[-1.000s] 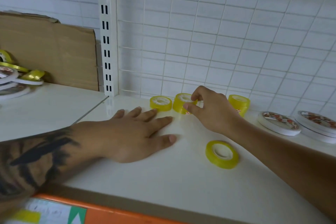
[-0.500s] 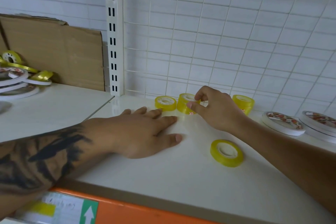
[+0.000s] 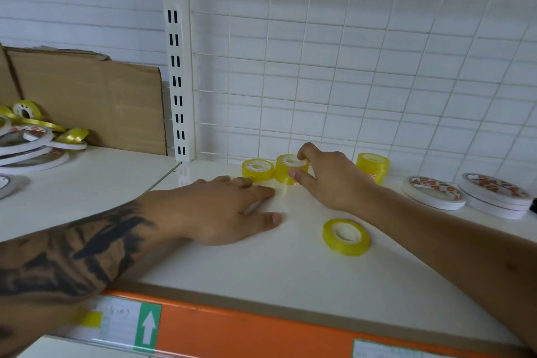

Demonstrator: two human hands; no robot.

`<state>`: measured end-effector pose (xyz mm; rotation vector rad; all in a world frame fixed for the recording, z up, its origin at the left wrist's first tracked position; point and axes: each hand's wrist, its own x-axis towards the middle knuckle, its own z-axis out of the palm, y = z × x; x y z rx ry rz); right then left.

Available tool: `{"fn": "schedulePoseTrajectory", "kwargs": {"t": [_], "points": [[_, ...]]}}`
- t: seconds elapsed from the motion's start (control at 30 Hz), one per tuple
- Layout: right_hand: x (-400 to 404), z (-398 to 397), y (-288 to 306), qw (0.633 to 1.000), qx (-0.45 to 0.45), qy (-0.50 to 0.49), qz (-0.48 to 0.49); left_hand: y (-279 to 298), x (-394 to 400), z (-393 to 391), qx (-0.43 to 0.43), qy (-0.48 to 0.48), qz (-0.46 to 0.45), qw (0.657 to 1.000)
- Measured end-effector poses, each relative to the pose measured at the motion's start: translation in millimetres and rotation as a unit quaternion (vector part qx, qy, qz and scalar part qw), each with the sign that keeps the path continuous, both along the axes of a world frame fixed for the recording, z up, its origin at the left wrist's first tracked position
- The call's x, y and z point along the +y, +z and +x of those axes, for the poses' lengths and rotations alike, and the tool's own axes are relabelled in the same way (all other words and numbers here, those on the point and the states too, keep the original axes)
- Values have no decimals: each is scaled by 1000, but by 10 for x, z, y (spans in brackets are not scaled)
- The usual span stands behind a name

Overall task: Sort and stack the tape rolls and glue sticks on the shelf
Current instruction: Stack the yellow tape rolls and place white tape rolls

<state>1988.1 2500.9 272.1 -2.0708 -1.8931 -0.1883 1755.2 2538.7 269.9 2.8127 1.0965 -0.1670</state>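
Observation:
Small yellow tape rolls stand on the white shelf (image 3: 261, 276). My right hand (image 3: 328, 180) pinches a tall stack of yellow rolls (image 3: 287, 168) near the back grid, thumb in front and fingers on its top. A single flat yellow roll (image 3: 257, 169) lies just left of that stack. Another tall yellow stack (image 3: 372, 166) stands behind my right wrist. One loose yellow roll (image 3: 345, 237) lies flat nearer the front. My left hand (image 3: 220, 211) rests flat on the shelf with straight fingers, holding nothing.
Wide white tape rolls (image 3: 434, 192) and a second pile of them (image 3: 494, 193) sit at the right. A heap of mixed white and yellow rolls (image 3: 32, 139) lies on the left shelf before a cardboard sheet (image 3: 93, 102). An orange front edge (image 3: 247, 334) bounds the shelf.
The hands and rolls have barely moved. My right hand keeps its pinch on the yellow stack. Only the camera has shifted a little.

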Motion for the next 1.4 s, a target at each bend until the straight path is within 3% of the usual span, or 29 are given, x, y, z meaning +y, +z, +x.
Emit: {"fn": "schedulePoseTrajectory", "kwargs": {"t": [0.2, 0.33, 0.47, 0.6, 0.9, 1.07, 1.23, 1.4], "points": [[-369, -62, 304, 999, 16, 37, 4, 42, -32, 0, -15, 8, -10, 1000], [-922, -65, 446, 994, 26, 79, -67, 87, -106, 17, -14, 14, -17, 1000], [-1350, 36, 315, 985, 7, 96, -145, 85, -133, 12, -22, 12, -13, 1000], [-1475, 131, 134, 987, 0, 105, -119, 10, -132, 26, -59, -37, -32, 997], [-1389, 253, 96, 991, 56, 112, -45, -20, -339, 168, 0, -79, -28, 997], [-1008, 429, 274, 996, 18, 64, 62, -21, -329, 174, -4, -82, -29, 996], [-568, 603, 324, 996, -40, -27, 71, -16, -323, 158, -13, -88, -35, 995], [-348, 683, 251, 994, -95, -51, 15, -8, -309, 164, -12, -90, -39, 995]]}}
